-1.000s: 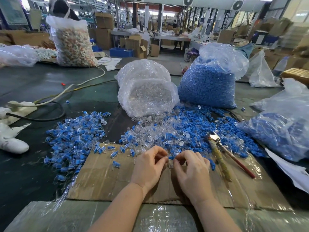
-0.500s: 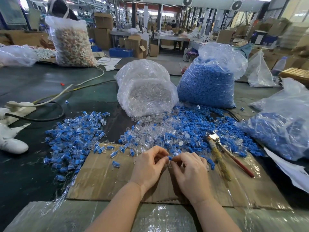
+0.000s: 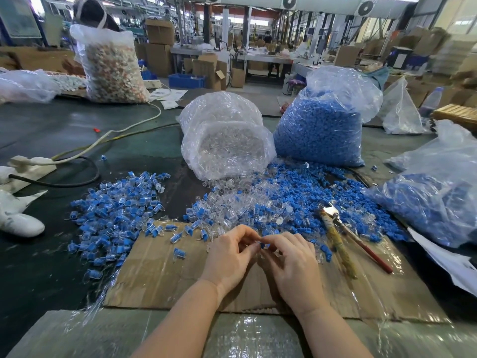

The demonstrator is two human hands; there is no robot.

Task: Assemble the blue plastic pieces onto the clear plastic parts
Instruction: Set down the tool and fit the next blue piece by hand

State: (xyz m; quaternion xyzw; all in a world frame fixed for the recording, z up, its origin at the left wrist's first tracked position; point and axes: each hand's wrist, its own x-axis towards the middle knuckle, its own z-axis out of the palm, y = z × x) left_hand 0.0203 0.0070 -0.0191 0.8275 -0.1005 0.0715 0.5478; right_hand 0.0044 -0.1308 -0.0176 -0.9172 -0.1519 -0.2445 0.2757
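My left hand [image 3: 229,257] and my right hand [image 3: 291,262] meet fingertip to fingertip over the cardboard sheet [image 3: 160,275]. Between the fingertips sits a small clear plastic part with a blue piece [image 3: 262,245] in it; the left fingers pinch the clear side and the right fingers pinch the blue side. Most of it is hidden by the fingers. Just beyond the hands lies a mixed heap of loose clear parts [image 3: 232,202] and blue pieces [image 3: 291,195]. A pile of joined blue-and-clear parts [image 3: 116,213] lies to the left.
A bag of clear parts [image 3: 224,140] and a bag of blue pieces [image 3: 320,125] stand behind the heap. Another bag with blue pieces [image 3: 433,197] lies right. Pliers with a red handle [image 3: 346,228] rest on the cardboard's right side. A power strip and cables [image 3: 33,164] lie left.
The two hands have come closer together, and the fingertips now press the blue piece and the clear part against each other. The heaps and bags have not moved.
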